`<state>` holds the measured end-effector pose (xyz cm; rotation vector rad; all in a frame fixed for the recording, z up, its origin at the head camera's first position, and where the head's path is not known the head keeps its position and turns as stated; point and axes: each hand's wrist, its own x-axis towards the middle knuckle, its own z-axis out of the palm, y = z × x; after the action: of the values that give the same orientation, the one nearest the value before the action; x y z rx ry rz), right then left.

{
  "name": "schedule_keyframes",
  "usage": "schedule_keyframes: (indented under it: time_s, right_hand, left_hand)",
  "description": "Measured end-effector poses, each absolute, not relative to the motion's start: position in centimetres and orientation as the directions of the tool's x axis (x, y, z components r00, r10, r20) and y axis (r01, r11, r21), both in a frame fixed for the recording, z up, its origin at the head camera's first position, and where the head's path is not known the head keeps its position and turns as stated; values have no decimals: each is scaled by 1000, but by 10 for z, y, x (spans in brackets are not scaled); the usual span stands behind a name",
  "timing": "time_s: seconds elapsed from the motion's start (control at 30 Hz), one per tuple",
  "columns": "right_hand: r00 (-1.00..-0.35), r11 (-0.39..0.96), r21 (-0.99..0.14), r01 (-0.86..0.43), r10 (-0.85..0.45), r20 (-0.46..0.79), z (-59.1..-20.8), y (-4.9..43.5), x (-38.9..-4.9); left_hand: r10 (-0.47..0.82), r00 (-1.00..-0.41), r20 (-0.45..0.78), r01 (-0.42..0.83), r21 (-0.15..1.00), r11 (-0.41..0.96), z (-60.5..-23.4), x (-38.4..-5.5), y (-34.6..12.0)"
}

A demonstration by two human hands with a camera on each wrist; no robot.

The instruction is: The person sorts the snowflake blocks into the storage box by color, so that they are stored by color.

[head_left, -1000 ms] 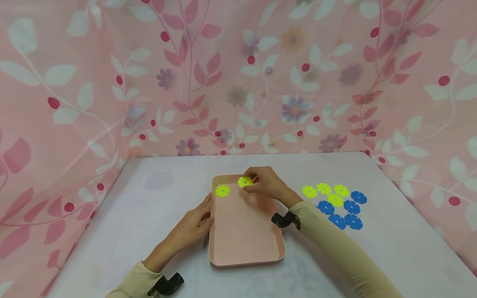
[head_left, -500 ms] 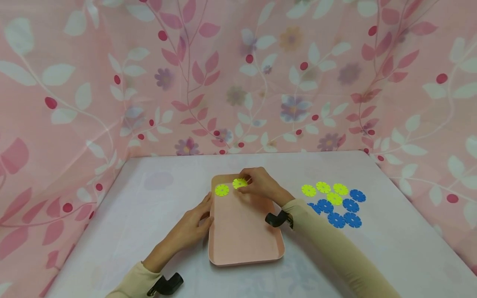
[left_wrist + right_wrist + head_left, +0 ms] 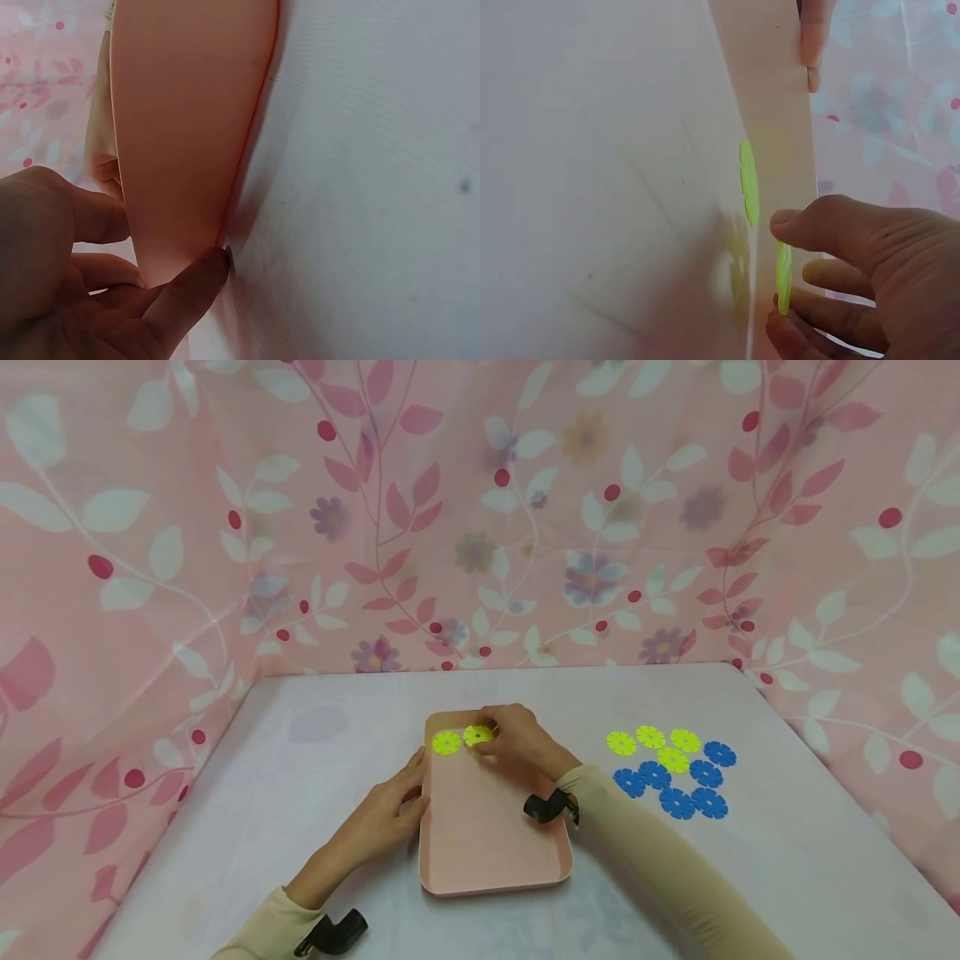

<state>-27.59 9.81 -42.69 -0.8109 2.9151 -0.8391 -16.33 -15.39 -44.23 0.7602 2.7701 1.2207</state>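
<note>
In the head view my right hand (image 3: pixel 517 739) pinches a yellow-green notched plastic disc (image 3: pixel 477 735) by its edge, over the far end of a pink tray (image 3: pixel 495 843). The right wrist view shows that held disc (image 3: pixel 783 277) edge-on between thumb and fingers, slightly off the tray floor, with its reflection beside it. A second yellow-green disc (image 3: pixel 446 743) lies flat in the tray's far left corner. My left hand (image 3: pixel 382 818) rests against the tray's left side. In the left wrist view its fingers (image 3: pixel 191 289) touch the outer wall (image 3: pixel 180 150) near the table.
To the tray's right, several loose yellow-green discs (image 3: pixel 651 737) and several blue discs (image 3: pixel 677 803) lie on the white cloth-covered table (image 3: pixel 795 860). A pink floral curtain (image 3: pixel 480 527) hangs behind the table and at both sides. Each wrist carries a black camera mount (image 3: pixel 546 807).
My right hand has carried the pinched disc left and slightly toward me, close beside the disc in the corner. A blue disc hidden earlier by the sleeve now shows. The left hand has stayed put.
</note>
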Motion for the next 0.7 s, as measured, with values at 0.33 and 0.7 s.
schedule_keyframes:
  time_s: [0.33, 0.7]
  right_hand:
    - [-859, 773, -380, -508, -485, 163, -440, 96, -278]
    - [-860, 796, -326, -510, -470, 198, -442, 93, -275]
  left_hand:
    - [442, -879, 178, 429, 699, 571, -443, -163, -155]
    - [443, -878, 180, 433, 691, 578, -443, -163, -154]
